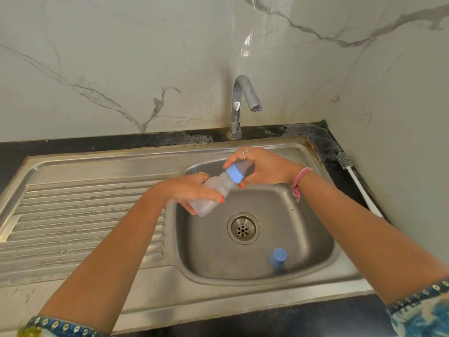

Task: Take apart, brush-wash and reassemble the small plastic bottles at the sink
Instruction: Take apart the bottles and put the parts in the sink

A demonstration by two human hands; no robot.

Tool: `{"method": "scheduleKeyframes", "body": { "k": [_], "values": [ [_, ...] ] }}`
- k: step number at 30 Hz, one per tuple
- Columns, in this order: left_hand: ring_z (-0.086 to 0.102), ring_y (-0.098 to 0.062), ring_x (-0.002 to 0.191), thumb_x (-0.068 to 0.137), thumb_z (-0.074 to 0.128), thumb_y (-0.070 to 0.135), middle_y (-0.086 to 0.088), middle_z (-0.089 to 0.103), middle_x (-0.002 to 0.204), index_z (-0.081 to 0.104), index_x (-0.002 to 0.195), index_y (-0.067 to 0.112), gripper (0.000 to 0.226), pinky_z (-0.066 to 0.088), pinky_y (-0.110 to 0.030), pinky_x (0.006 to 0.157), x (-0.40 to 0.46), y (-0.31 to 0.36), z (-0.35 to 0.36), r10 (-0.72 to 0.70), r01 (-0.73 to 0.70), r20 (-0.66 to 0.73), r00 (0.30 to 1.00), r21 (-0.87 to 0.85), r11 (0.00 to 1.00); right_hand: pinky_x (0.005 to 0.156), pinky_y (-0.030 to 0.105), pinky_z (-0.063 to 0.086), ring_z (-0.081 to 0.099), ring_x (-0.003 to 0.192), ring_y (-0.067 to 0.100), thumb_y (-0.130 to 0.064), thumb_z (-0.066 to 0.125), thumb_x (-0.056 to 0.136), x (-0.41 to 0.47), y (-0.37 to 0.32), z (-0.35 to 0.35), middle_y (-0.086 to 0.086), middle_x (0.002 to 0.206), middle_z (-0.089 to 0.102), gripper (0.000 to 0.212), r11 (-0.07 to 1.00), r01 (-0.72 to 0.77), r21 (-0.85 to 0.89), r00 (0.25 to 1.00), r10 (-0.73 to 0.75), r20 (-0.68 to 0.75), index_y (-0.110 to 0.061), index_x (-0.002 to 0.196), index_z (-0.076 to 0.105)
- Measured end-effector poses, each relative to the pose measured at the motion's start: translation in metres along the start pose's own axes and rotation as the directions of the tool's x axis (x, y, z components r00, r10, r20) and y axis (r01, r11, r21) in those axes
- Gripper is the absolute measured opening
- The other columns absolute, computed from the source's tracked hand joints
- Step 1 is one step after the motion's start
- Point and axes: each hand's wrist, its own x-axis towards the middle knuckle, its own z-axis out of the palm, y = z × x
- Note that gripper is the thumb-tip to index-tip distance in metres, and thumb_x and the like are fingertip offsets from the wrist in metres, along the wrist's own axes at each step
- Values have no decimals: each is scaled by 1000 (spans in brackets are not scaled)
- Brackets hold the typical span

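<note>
My left hand [192, 190] grips the body of a small clear plastic bottle [209, 198], held tilted over the sink basin [194, 249]. My right hand [262, 166] has its fingers and thumb curled round the bottle's blue cap [234, 175]. A second bottle with a blue cap [278, 257] stands inside the basin near its front right corner; its clear body is hard to make out. A white-handled bottle brush [357, 184] lies on the black counter to the right of the sink.
A chrome tap [239, 105] stands behind the basin, with no water running. The drain [243, 228] sits in the basin's middle. A ribbed steel drainboard [80, 222] extends to the left. Marble walls close in behind and on the right.
</note>
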Motion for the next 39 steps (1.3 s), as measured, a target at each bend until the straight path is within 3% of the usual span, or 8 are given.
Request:
{"method": "scheduleKeyframes", "body": {
  "k": [3, 5, 9, 14, 20, 27, 35, 39],
  "values": [
    [70, -21, 86, 67, 74, 48, -7, 71, 100, 47, 116, 18, 64, 51, -28, 59, 4, -12, 4, -70, 76, 90, 993, -62, 995, 84, 3, 36, 52, 102, -4, -10, 83, 72, -4, 15, -5, -14, 115, 55, 50, 998, -2, -57, 982, -9, -190, -21, 116, 62],
    [66, -17, 85, 70, 77, 45, -2, 65, 102, 48, 116, 19, 60, 52, -27, 60, 12, -20, 15, -83, 81, 16, 996, 131, 988, 80, 10, 46, 61, 93, 11, -13, 83, 74, -7, 25, -4, -3, 122, 56, 51, 986, -151, 74, 959, 164, -231, -20, 118, 60],
    [51, -26, 112, 69, 83, 34, -8, 48, 125, 48, 129, 20, 71, 48, -34, 92, 42, -46, 67, 40, 20, -93, 995, 573, 820, 64, 36, 60, 63, 62, 19, -11, 81, 75, -9, 46, 19, 8, 127, 50, 51, 918, -331, 216, 926, 361, -115, -23, 118, 56],
    [41, -32, 125, 77, 77, 28, -12, 39, 133, 44, 136, 20, 68, 47, -44, 97, 66, -81, 125, -45, 120, -121, 992, 735, 668, 66, 18, 50, 62, 68, 11, -9, 78, 75, -8, 58, 54, 4, 120, 54, 50, 908, -405, 104, 911, 411, -37, -20, 121, 58],
    [35, -33, 131, 92, 54, 9, -14, 37, 140, 39, 141, 16, 52, 36, -41, 103, 77, -95, 157, -88, 180, -157, 984, 860, 477, 79, 23, 50, 60, 76, 10, -5, 62, 80, -15, 59, 84, 4, 106, 64, 57, 824, -533, 190, 846, 524, 98, -19, 135, 52],
    [38, -32, 132, 91, 57, 12, -13, 41, 140, 38, 142, 14, 54, 34, -41, 105, 79, -101, 157, -178, 254, -190, 965, 840, 480, 74, 27, 54, 58, 60, 11, -3, 56, 82, -28, 62, 92, 5, 78, 64, 57, 755, -596, 275, 803, 569, 177, -19, 137, 49],
    [38, -28, 134, 86, 68, 23, -8, 45, 142, 39, 141, 17, 62, 26, -46, 109, 79, -109, 153, -266, 265, -139, 954, 803, 533, 78, 28, 58, 67, 81, 21, -7, 71, 83, -36, 52, 92, -7, 101, 58, 49, 721, -582, 377, 809, 558, 183, -13, 128, 55],
    [41, -26, 134, 75, 77, 43, -5, 47, 143, 41, 142, 20, 79, 27, -48, 111, 75, -100, 136, -278, 255, -80, 957, 688, 679, 86, 32, 56, 66, 82, 23, 3, 64, 84, -39, 48, 91, -2, 105, 59, 48, 644, -569, 511, 809, 548, 212, -12, 128, 55]
  ]
}}
